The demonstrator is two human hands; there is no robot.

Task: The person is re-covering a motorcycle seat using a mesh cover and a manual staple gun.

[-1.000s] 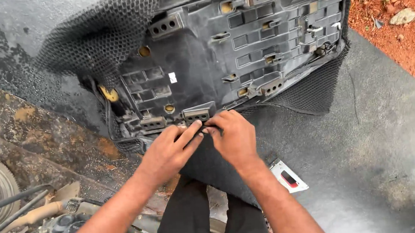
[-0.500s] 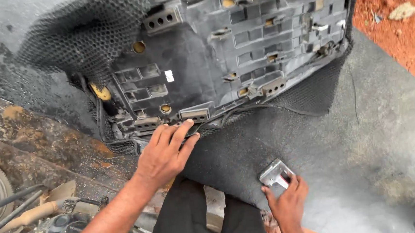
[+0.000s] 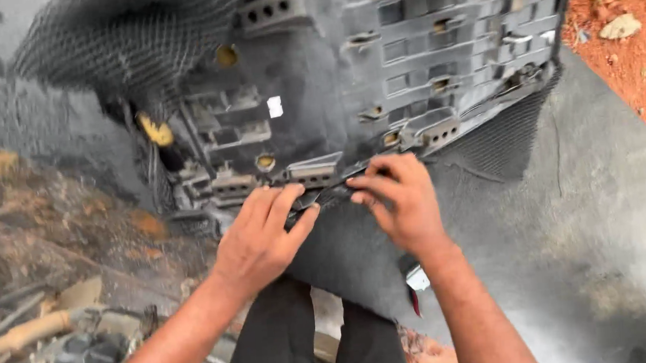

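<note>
Back from the small white and red object (image 3: 416, 281) on the ground, the right hand (image 3: 400, 202) is again at the near edge of the overturned seat base (image 3: 406, 69), beside the left hand (image 3: 262, 239). Right fingers (image 3: 369, 190) curl and pinch the edge of the dark cover fabric (image 3: 343, 256) against the plastic rim; whether they grip tight I cannot tell. Left fingers (image 3: 283, 207) lie close together, pressed flat on the same edge, thumb tucked under. Two hands, nearly touching, work one seam. The fabric hangs loose toward the person's two knees (image 3: 312, 349). Mesh netting (image 3: 123, 36) covers the base's far left corner. Open grey ground (image 3: 605, 207) lies to the right, red soil (image 3: 633, 69) with one stone (image 3: 620, 26) beyond; metal scrap (image 3: 47, 352) crowds the left.
</note>
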